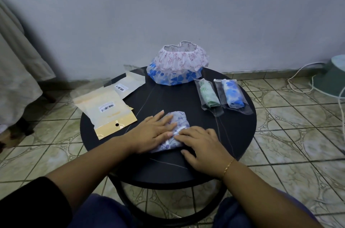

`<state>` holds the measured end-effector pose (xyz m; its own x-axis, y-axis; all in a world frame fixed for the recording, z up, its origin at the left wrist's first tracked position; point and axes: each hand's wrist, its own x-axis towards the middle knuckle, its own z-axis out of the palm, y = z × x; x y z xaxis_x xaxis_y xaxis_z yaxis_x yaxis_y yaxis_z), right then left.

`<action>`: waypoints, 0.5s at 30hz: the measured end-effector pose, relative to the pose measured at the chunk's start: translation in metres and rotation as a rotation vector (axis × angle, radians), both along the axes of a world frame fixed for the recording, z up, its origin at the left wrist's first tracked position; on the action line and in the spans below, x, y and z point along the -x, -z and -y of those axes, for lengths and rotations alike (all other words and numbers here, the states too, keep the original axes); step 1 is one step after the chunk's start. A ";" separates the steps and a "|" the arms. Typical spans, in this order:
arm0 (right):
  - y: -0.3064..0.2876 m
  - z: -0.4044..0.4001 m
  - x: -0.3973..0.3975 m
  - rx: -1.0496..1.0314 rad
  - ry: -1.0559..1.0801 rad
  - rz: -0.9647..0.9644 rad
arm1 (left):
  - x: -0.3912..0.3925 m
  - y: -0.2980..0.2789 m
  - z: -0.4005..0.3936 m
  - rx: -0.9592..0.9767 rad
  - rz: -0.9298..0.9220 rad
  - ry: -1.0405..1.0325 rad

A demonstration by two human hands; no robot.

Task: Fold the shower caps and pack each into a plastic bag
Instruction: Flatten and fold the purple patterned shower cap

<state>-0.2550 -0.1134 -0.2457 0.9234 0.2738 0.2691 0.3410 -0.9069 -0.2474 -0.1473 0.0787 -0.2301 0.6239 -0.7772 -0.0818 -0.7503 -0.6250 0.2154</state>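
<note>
Both hands, left [155,130] and right [200,146], press flat (fingers straight) on the folded shower cap [177,128] beneath them.

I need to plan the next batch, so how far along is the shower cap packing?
Done: a green cap and a blue cap lie folded inside clear bags on the round table. In hand: the left hand and right hand press a purple cap flat. Left: two unfolded caps stacked at the back; flat bags wait nearby.
</note>
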 end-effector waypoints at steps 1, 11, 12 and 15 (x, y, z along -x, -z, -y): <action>0.001 0.000 0.000 0.000 0.002 -0.008 | 0.002 -0.001 -0.002 0.053 0.123 0.015; 0.009 -0.011 0.014 0.080 0.159 0.058 | 0.071 0.012 -0.025 0.093 0.526 -0.115; 0.011 -0.015 0.018 0.095 0.186 0.052 | 0.077 0.015 -0.022 0.057 0.510 -0.140; 0.015 -0.029 0.029 0.150 0.288 0.022 | 0.097 0.027 -0.016 -0.008 0.468 -0.228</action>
